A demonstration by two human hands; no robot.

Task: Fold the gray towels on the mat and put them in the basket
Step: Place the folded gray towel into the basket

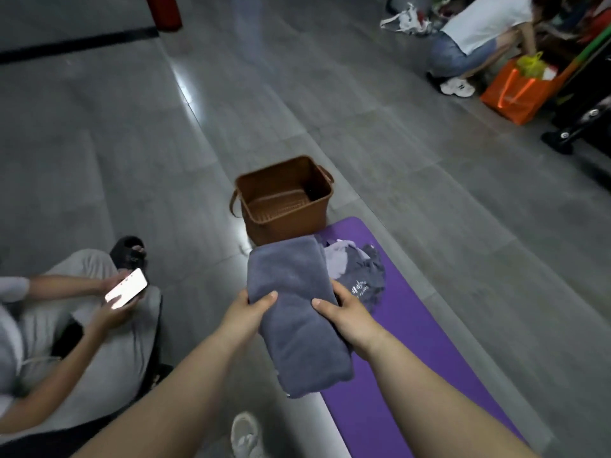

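Folded gray towel (297, 312): held in the air over the left edge of the purple mat (413, 325).
Left hand (246, 317): fingers grasping the towel's left edge, thumb on top.
Right hand (347, 317): fingers grasping its right edge likewise.
Brown basket (284, 229): on the floor, just beyond the towel.
Crumpled gray pile (360, 269): on the mat, right of the towel.

Gray tiled floor (99, 143), glossy, with a pale streak of reflected light (183, 84) along one joint. A black stripe (76, 44) crosses its far left corner, running up to a red column base (164, 9). At the floor's left edge, a seated person (49, 325) in gray holds a lit phone (125, 288). At the far right corner, a crouching person (479, 31) in a white top reaches beside an orange bag (515, 94). A white bag (405, 21) lies behind, with black wheeled gear (582, 127) at the right edge.
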